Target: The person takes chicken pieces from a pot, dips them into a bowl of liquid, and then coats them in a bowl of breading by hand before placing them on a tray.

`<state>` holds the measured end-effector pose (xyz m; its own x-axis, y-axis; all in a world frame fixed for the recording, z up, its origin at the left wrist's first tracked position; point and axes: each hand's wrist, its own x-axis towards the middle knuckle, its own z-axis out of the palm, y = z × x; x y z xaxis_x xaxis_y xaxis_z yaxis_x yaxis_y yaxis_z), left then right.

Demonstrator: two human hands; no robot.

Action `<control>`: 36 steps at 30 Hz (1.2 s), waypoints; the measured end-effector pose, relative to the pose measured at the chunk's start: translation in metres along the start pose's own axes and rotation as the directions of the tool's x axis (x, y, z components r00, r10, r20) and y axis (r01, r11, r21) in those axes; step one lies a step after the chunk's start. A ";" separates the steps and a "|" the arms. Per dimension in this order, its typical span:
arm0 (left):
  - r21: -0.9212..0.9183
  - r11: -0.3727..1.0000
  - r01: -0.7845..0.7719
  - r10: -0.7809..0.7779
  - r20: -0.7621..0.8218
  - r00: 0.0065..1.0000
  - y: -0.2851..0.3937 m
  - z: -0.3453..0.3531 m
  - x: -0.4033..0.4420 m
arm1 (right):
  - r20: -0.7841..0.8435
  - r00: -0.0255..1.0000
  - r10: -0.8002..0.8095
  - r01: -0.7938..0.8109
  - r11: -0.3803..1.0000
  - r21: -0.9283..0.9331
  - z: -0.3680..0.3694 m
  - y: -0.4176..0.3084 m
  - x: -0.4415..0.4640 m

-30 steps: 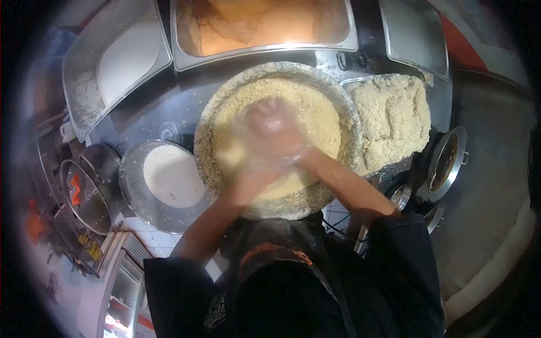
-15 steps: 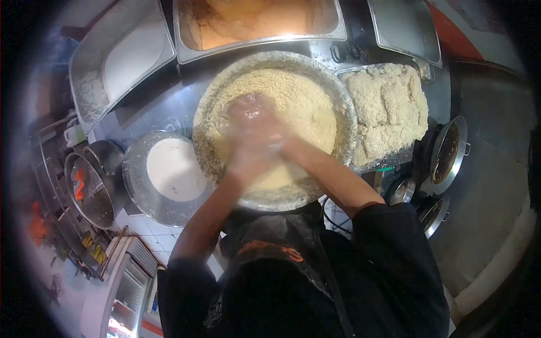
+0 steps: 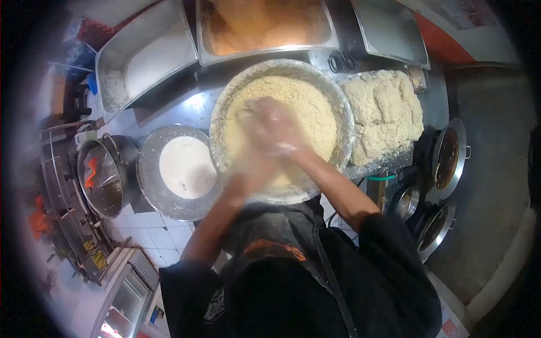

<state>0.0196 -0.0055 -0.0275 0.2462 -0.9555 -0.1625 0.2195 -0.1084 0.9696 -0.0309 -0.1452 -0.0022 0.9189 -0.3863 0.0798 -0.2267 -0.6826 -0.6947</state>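
Observation:
A wide metal bowl (image 3: pixel 344 132) of pale yellow crumbs (image 3: pixel 304 101) stands in front of me. Over the crumbs my two hands come together, smeared by motion. My right hand (image 3: pixel 276 121) reaches in from the right and lies against or across the other one. Nearer to me, my left hand (image 3: pixel 256 163) is the more blurred. Fingers of both are too smeared to read, and whether anything is between the palms is hidden. Left of the bowl sits a steel basin (image 3: pixel 149 169) with white liquid (image 3: pixel 189 169) in it.
A tray of crumb-coated slabs (image 3: pixel 383 112) adjoins the bowl on the right. Behind stand metal bins, one with white powder (image 3: pixel 149 65), one with orange powder (image 3: pixel 253 34). Pans (image 3: pixel 451 152) are at far right; a pot (image 3: pixel 101 186) is at left.
The view has shifted slightly, so the bowl and basin appear farther right. My hands stay together over the crumbs, still blurred.

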 end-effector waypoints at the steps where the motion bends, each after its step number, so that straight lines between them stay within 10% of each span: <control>1: 0.009 1.000 -0.017 0.018 -0.004 1.000 0.016 0.003 0.004 | 0.026 0.985 0.169 -0.170 0.985 0.023 -0.024 -0.005 0.006; 2: 0.607 0.794 0.032 -0.078 0.050 0.996 0.028 0.007 0.003 | 0.060 0.939 0.339 -0.341 0.939 0.044 -0.043 -0.007 0.007; 3: 0.963 0.269 0.022 -0.186 0.029 0.982 0.034 0.008 -0.002 | 0.031 0.931 0.365 -0.359 0.926 -0.113 -0.054 -0.007 0.000; 6: 0.994 0.072 -0.076 0.059 0.072 0.996 -0.021 0.003 -0.038 | -0.011 0.917 0.398 -0.375 0.855 -0.357 -0.059 0.037 -0.038; 11: 0.979 0.195 -0.051 0.114 0.029 0.993 -0.016 0.005 -0.046 | -0.143 0.859 0.492 -0.498 0.738 -0.456 -0.043 0.040 -0.040; 14: 0.979 0.182 -0.093 0.248 0.045 0.968 -0.007 0.006 -0.047 | -0.093 0.921 0.378 -0.389 0.885 -0.255 -0.029 0.084 -0.043; 16: 0.969 0.209 -0.130 0.353 0.049 0.934 -0.002 0.004 -0.045 | 0.258 0.735 0.627 -0.469 0.744 -0.476 -0.035 0.086 -0.024; 20: 0.939 0.284 -0.195 0.435 0.055 0.899 -0.010 0.005 -0.042 | 0.196 0.784 0.590 -0.409 0.727 -0.551 -0.045 0.072 -0.029; 23: 0.942 0.280 -0.184 0.424 0.050 0.904 0.004 0.007 -0.039 | 0.206 0.772 0.602 -0.537 0.790 -0.296 -0.038 0.088 -0.033; 25: 0.952 0.244 -0.183 0.439 0.060 0.897 0.013 0.008 -0.037 | 0.179 0.782 0.598 -0.425 0.720 -0.548 -0.055 0.042 -0.027; 28: 0.885 0.441 -0.149 0.407 -0.049 0.912 0.020 0.013 -0.037 | 0.107 0.818 0.565 -0.489 0.782 -0.385 -0.033 0.080 -0.037; 30: 0.546 0.838 -0.023 0.202 -0.271 0.941 0.028 0.018 -0.039 | 0.022 0.858 0.514 -0.481 0.816 -0.319 -0.033 0.077 -0.045; 36: 0.289 0.954 0.082 -0.003 -0.265 0.964 -0.018 0.029 -0.036 | 0.078 0.827 0.557 -0.548 0.829 -0.111 -0.082 0.041 -0.049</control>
<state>-0.0208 0.0228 -0.0340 0.4866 -0.8486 -0.2077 -0.0437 -0.2610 0.9643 -0.1115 -0.2052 0.0237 0.6589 -0.6511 -0.3767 -0.7272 -0.4231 -0.5406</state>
